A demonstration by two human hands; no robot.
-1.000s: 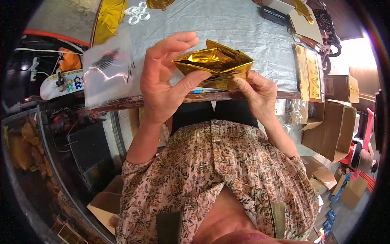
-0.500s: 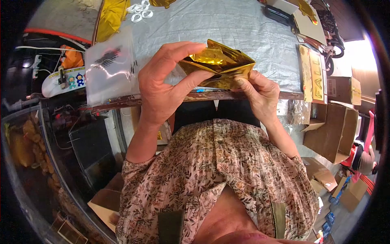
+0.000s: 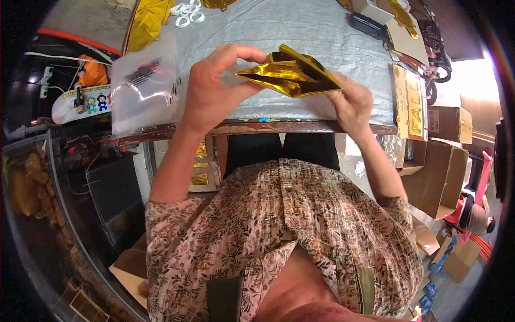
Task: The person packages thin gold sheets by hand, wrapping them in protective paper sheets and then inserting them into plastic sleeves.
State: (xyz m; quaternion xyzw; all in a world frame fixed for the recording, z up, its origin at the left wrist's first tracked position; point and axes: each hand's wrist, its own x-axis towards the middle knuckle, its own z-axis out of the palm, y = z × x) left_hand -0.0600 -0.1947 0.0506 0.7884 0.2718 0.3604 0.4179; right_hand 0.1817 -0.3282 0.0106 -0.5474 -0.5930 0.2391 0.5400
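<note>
Gold foil piece (image 3: 289, 75): upper middle of the frame, held in the air just above the table's near edge. It is folded into a flat, pointed wedge with sharp creases.
Left hand (image 3: 214, 88): thumb and forefinger curl in to pinch the foil's left tip, with the other fingers bent behind.
Right hand (image 3: 355, 102): fingers pressed together along the foil's right end, their tips hidden behind it.
Handling: probably very light, thin and limp, with a slick mirror finish. It would crease or tear easily, so folded edges and corners look the safest grip.
Table (image 3: 322, 32): covered in a wrinkled silver-grey sheet.
Clear plastic bag (image 3: 142, 86): left of the left hand, glossy, overhanging the table edge.
White rings (image 3: 185, 13): small loops, top left of centre.
Gold letter card (image 3: 407, 99): right edge of the table.
Cardboard boxes (image 3: 437, 172): open, right side, below the table.
</note>
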